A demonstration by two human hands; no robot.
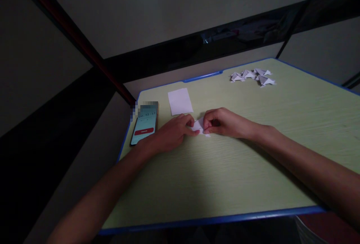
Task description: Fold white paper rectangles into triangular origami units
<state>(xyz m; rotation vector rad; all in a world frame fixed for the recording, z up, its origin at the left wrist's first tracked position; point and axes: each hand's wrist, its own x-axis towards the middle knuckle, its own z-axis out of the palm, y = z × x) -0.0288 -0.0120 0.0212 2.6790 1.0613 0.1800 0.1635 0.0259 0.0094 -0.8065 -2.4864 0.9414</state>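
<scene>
A small piece of folded white paper [198, 125] lies on the table between my two hands. My left hand [179, 128] grips its left side, thumb along the near edge and fingers curled. On the right side, my right hand [217, 121] has its fingers bent and pressed onto the paper, which partly hides it. Just beyond my left hand rests a flat stack or sheet of white paper [180, 101]. Several folded white paper figures [264, 80] stand grouped toward the back right.
A phone [145, 124] showing a timer lies at the left edge, next to my left forearm. The pale green table [225, 176] has a blue rim, with a blue bar [203, 77] at its far edge. Cabinet panels [180, 7] rise behind it.
</scene>
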